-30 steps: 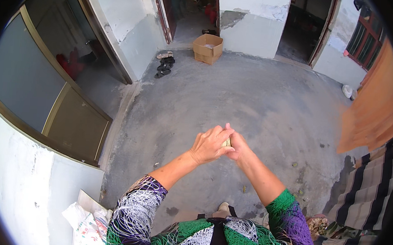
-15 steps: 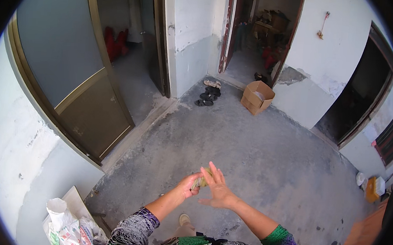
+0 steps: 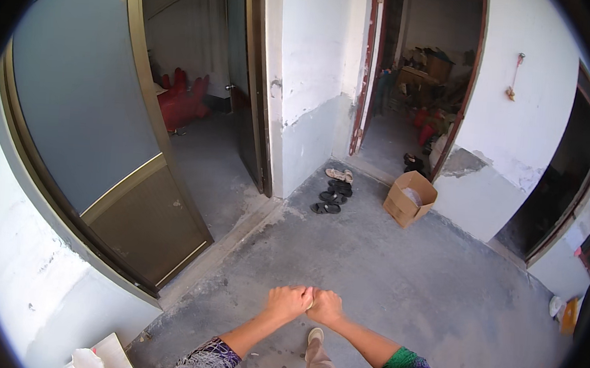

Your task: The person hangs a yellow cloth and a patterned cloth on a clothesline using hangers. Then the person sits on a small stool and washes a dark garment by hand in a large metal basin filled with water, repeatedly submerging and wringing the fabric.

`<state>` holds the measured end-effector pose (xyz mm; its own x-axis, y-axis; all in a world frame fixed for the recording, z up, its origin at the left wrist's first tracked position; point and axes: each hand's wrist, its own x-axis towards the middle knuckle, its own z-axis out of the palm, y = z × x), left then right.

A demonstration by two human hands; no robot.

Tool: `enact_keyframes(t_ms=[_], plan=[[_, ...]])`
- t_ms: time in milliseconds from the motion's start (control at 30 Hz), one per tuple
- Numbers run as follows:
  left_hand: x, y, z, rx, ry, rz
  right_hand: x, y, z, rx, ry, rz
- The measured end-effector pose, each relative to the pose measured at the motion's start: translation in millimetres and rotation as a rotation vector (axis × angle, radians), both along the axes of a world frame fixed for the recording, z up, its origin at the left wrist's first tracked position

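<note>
My left hand (image 3: 289,302) and my right hand (image 3: 326,307) are both closed into fists, held side by side and touching in front of my body. A small pale yellow-green bundle (image 3: 311,305) shows between them, mostly hidden by my fingers. Its kind cannot be made out; it looks like something soft, wadded or coiled. Both forearms reach forward over the grey floor, with the backs of my hands upward. Below them one of my feet in a light shoe (image 3: 316,334) is visible.
An open cardboard box (image 3: 410,197) stands by the far doorway. Several sandals and shoes (image 3: 332,197) lie along the wall left of it. A half-glazed door (image 3: 89,101) is at the left. White bags (image 3: 87,361) lie on a board at the lower left.
My right hand, open with fingers spread before, has closed around the bundle against my left hand. The bundle is now mostly covered. The view has tilted up and turned slightly left.
</note>
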<state>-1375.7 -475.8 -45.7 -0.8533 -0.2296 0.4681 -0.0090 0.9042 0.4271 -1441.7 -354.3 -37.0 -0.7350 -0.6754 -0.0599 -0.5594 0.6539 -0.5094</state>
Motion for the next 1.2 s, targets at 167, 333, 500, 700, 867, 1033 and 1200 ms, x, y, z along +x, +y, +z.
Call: enact_keyframes(t_ms=[167, 333, 500, 700, 867, 1033, 1200], plan=[[-101.2, -54.1, 49.0, -0.076, 0.167, -0.204, -106.4, -37.7, 13.5, -0.422, -0.302, 0.166], [-191.4, -103.5, 103.0, -0.126, 0.361, -0.333, -203.0, -83.9, 64.1, -0.462, -0.703, 0.237], [-254.6, -161.5, 104.4, -0.114, 0.381, -0.308, -257.1, -144.1, 85.4, -0.517, -1.054, 0.180], [-303.6, -260.3, 78.6, -0.053, 0.384, -0.319, -312.0, -241.5, 54.1, -0.360, -1.315, 0.166], [-338.7, -370.5, 43.6, 0.077, 0.321, -0.076, -362.5, -368.9, 42.3, -0.239, -1.083, 0.186], [-352.3, -445.1, 15.1, 0.653, -0.028, 0.089, -414.3, -451.9, -16.7, -0.361, -0.594, 0.440], [-352.1, -530.9, 2.9, 1.225, -0.261, 0.104, -438.5, -518.7, -16.8, -0.467, -0.949, 0.409]])
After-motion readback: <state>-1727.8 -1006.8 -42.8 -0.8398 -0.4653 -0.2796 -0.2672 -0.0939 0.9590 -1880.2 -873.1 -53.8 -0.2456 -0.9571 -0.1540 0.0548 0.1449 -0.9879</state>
